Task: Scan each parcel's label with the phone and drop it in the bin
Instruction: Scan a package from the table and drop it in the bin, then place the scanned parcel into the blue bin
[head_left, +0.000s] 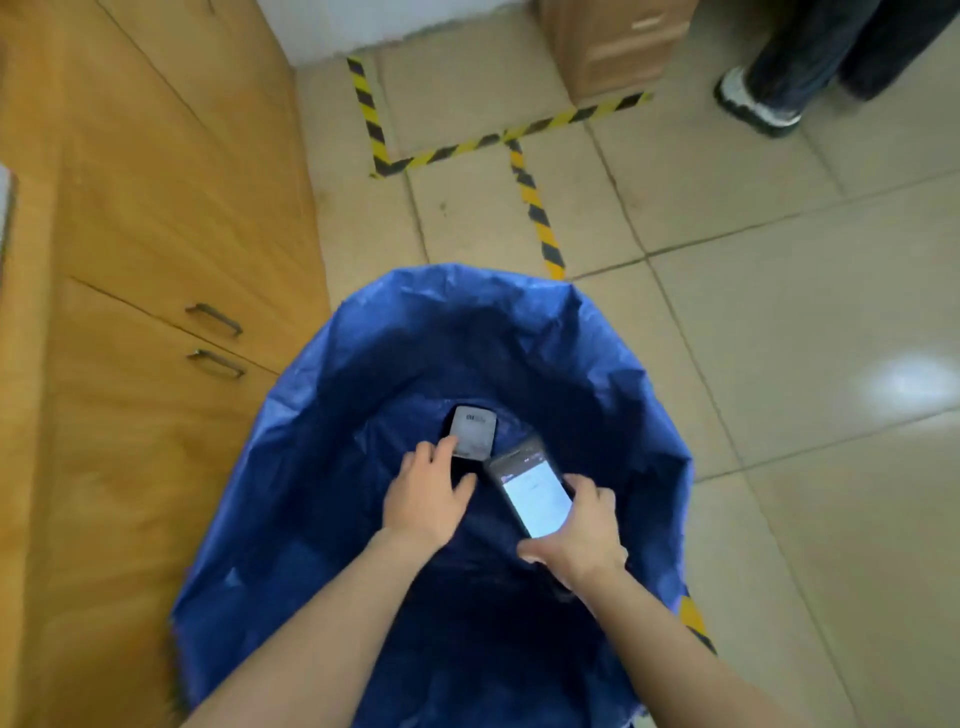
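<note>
One view is all you have, the head camera looking down into the bin (597, 364), a blue bag-lined tub standing just beside the wooden cabinet (156, 208). Your left hand (426, 499) pinches the near end of the parcel (470, 431), a dark packet with a pale label facing up, held low inside the bin's mouth; whether it hangs free or already rests on the liner cannot be told from this angle. Your right hand (587, 535) wraps the lower end of the phone (535, 493), screen lit and tilted toward you, its top edge touching or just overlapping the parcel's corner. The likeliest trouble is the scan itself: your left fingertips lie on the label's near edge and may cover part of the code, and the phone looks too close and too slanted to read it cleanly. The screen is too blurred to say whether a read has registered, so letting go now could bin an unscanned parcel. Both hands are over the open mouth, so a loosened right grip would send the phone in after it. Another person's shoe (753, 104) stands well apart, beyond the hazard tape (535, 208), and poses no hindrance.
</note>
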